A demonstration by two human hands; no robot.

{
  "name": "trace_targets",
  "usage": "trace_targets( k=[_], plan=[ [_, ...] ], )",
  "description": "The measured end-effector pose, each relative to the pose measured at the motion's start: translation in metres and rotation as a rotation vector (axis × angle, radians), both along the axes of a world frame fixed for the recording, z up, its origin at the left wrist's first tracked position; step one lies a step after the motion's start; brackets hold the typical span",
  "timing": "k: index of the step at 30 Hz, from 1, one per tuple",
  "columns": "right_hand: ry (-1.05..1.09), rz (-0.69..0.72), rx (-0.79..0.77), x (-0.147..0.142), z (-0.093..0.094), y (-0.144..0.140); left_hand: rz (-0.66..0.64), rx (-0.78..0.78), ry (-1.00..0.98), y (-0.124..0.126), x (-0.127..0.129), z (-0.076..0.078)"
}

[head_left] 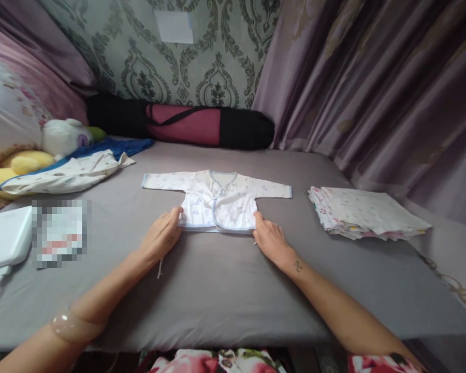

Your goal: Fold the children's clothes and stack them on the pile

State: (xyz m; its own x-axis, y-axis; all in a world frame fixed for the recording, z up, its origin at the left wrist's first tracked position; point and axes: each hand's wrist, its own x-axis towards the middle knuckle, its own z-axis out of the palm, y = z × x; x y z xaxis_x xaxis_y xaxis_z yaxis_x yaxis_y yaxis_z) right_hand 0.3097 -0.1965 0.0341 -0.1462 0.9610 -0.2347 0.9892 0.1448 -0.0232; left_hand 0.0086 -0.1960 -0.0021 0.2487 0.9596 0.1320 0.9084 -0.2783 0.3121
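A white baby shirt [233,204] with light blue trim lies flat, its sleeves spread to both sides and its neckline away from me. At its lower left corner, my left hand [165,233] pinches the side edge near the hem. My right hand [271,238] grips the opposite lower corner, fingers closed on the cloth. A thin white tie hangs below my left hand, and a short end pokes out by my right. The fingertips are partly hidden by the hands themselves.
Folded cloths [368,212] are stacked at the right. A white device with a cable [8,238] and a blurred packet [61,233] sit left. Behind them are a printed garment [73,173] and plush toys [64,137]. A long black and maroon bag [184,124] lines the wall.
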Motion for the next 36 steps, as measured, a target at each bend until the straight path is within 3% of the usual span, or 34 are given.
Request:
trace_targets(
  k=[4,8,13,17,21,25,29,32,36],
  plan=[
    [-0.041,0.036,-0.011,0.002,0.004,0.002,-0.094,-0.039,0.115,0.001,-0.006,0.008],
    [-0.057,0.052,-0.014,0.001,0.004,0.001,-0.085,-0.119,0.261,0.001,-0.001,0.019],
    [-0.072,0.153,0.194,0.005,0.002,-0.005,-0.113,-0.15,0.39,0.001,-0.002,0.028],
    [0.008,0.331,0.184,0.016,0.006,-0.012,-0.22,-0.111,0.309,0.002,-0.018,0.027],
    [0.039,0.314,0.097,0.018,0.021,-0.005,-0.245,-0.046,0.112,0.011,-0.012,0.032],
    [0.177,0.259,0.121,-0.002,0.035,0.04,-0.22,-0.005,-0.075,0.034,0.028,0.029],
    [0.443,0.292,0.13,-0.037,0.029,0.108,-0.181,-0.002,-0.084,0.049,0.066,0.013],
    [0.407,0.205,0.077,-0.063,0.019,0.149,-0.138,-0.024,-0.052,0.046,0.077,0.004],
    [0.267,0.069,-0.042,-0.086,0.01,0.18,-0.091,0.026,-0.011,0.04,0.076,0.0]
  ],
)
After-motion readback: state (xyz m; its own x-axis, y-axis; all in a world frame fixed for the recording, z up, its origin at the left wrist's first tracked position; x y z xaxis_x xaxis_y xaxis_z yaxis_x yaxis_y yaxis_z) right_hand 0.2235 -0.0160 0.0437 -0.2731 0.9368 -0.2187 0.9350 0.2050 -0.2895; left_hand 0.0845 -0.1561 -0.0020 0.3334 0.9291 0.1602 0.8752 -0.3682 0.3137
